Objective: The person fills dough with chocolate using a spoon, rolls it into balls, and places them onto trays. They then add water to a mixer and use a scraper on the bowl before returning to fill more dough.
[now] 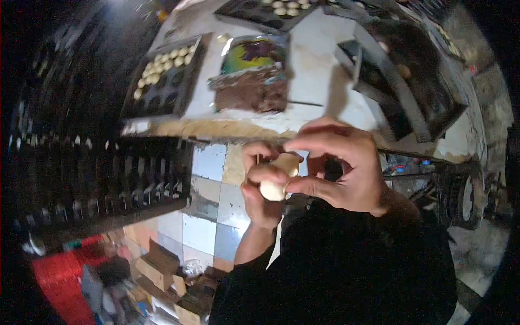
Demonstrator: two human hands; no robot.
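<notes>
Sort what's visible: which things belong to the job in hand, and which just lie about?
Likely part of the job:
pale dough in the left hand
pale balls in the tray
possibly the brown slab

Probably just lying about:
cardboard box
red crate

The dough [272, 191] is cream, the sleeve [237, 283] black, the floor tiles [202, 229] seemingly a white-and-blue-grey check.

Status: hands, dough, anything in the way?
Left hand gripping pale dough. Right hand alongside, thumb at the dough's edge. Dough held off the counter. No obstruction visible between hands.
</notes>
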